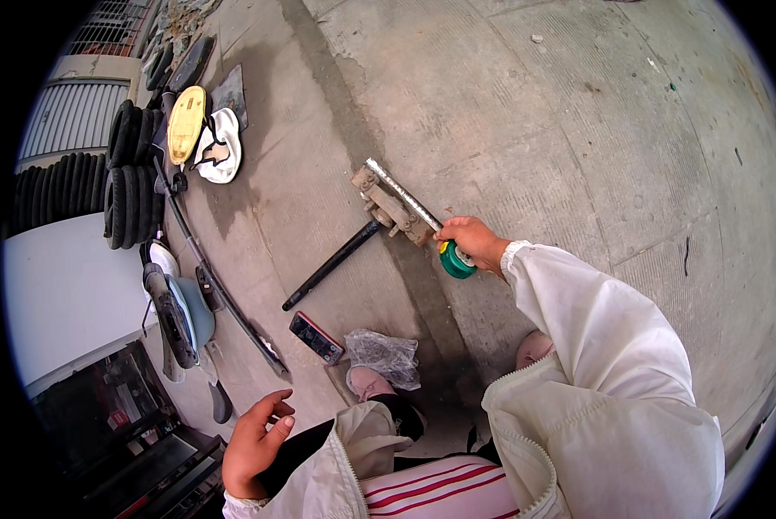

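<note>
My right hand [474,241] is closed around a green tape measure [455,260] with a yellow spot on its case. Its silver blade [403,192] is pulled out and runs along a rusty metal bracket [394,208] lying on the ground. From that bracket a black tube [329,266] sticks out toward the lower left. My left hand [256,439] hovers at the lower left with bent fingers apart, holding nothing. A phone [316,338] with a red edge lies beyond it, beside a crumpled clear plastic bag [386,357] near my left shoe.
Along the left stand stacked black tyres [130,208], a long black pole [211,277], a light blue container [194,311], a yellow cover [186,125] and a white helmet-like shell [220,147]. My shoes rest on the concrete ground [570,121].
</note>
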{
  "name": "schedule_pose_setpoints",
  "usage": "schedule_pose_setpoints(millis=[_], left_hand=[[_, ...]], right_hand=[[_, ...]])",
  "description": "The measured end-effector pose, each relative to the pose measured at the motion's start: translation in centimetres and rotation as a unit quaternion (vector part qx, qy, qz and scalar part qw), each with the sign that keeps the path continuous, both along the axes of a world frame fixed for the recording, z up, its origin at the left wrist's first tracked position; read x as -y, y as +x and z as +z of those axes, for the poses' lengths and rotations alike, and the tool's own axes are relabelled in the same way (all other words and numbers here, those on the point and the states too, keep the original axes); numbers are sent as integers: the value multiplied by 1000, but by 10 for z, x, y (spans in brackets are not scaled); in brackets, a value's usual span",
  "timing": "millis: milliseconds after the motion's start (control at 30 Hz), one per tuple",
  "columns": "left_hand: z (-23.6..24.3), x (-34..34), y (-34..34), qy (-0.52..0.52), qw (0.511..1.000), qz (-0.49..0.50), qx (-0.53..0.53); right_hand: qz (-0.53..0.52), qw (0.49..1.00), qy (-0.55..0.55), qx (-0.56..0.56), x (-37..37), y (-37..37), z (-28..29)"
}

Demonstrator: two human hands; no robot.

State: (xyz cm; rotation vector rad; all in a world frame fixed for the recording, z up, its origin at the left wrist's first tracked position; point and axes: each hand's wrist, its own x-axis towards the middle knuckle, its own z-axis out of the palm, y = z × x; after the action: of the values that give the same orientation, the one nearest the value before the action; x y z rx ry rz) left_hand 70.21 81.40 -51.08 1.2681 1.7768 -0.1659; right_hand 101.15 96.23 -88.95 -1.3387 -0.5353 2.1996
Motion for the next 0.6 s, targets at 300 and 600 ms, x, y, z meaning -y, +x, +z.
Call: schedule_pose_setpoints(millis=[300,600], left_hand=[[1,-1,0,-1,1000,1,-6],[0,0,-1,-1,1000,1,-4]], right_hand=[[1,1000,-4,-9,-1,0,0],[-2,1000,1,-12,0,1,-1]])
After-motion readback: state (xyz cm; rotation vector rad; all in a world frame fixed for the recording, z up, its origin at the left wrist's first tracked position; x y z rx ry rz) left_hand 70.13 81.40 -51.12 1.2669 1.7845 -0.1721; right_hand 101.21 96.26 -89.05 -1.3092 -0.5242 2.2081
